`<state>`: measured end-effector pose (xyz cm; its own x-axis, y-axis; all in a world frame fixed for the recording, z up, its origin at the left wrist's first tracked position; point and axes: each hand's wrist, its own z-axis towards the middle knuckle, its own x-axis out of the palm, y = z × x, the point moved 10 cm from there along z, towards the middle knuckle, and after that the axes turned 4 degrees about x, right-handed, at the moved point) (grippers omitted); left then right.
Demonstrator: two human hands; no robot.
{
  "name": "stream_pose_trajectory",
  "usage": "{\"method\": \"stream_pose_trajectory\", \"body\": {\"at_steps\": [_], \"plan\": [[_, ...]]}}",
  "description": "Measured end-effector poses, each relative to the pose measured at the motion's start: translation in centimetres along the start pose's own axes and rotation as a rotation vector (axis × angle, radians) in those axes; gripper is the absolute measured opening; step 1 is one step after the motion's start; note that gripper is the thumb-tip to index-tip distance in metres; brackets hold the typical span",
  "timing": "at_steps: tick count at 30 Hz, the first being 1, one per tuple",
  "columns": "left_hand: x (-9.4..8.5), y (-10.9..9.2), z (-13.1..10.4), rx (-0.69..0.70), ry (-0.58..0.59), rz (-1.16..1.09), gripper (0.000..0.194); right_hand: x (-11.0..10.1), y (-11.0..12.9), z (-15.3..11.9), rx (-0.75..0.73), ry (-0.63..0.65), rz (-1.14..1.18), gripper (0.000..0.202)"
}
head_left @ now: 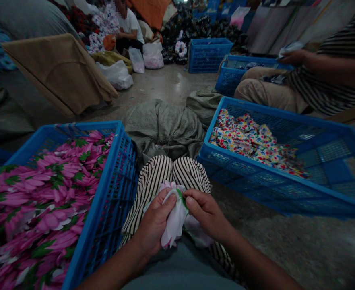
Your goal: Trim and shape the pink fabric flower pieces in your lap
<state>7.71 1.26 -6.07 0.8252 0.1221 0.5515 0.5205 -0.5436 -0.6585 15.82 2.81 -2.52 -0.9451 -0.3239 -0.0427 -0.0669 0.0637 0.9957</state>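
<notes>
Over my striped lap, a white fabric flower piece (176, 217) with pink edges and a green strip hangs between my hands. My left hand (155, 217) pinches it from the left, thumb on top. The fingers of my right hand (203, 207) are closed on its green edge; whether they hold anything finer is too small to see. To my left stands a blue crate (100, 197) heaped with pink-and-green fabric flower pieces (56, 181).
At right, a blue crate (274, 181) holds colourful dotted fabric pieces (252, 141). Grey-green sacks (165, 125) lie ahead. A person in a striped top (331, 68) sits at right, another person (132, 30) farther back. A brown cloth-covered board (59, 68) leans at left.
</notes>
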Motion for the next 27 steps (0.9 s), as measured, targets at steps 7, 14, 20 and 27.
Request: {"method": "stream_pose_trajectory", "body": {"at_steps": [7, 14, 20, 27], "plan": [[0.4, -0.1, -0.2, -0.005, 0.017, -0.040, 0.026, 0.2, -0.2, 0.3, 0.029, 0.008, 0.040, 0.033], [-1.1, 0.2, 0.1, -0.024, -0.135, -0.142, 0.031, -1.9, -1.8, -0.1, 0.079, -0.167, 0.152, 0.031], [-1.0, 0.1, 0.1, -0.027, -0.133, -0.147, 0.026, -1.0, 3.4, -1.4, -0.275, -0.060, -0.640, 0.020], [0.2, -0.1, 0.0, -0.009, -0.015, -0.128, 0.023, -0.4, 4.0, -0.8, -0.296, -0.044, -0.943, 0.024]]}}
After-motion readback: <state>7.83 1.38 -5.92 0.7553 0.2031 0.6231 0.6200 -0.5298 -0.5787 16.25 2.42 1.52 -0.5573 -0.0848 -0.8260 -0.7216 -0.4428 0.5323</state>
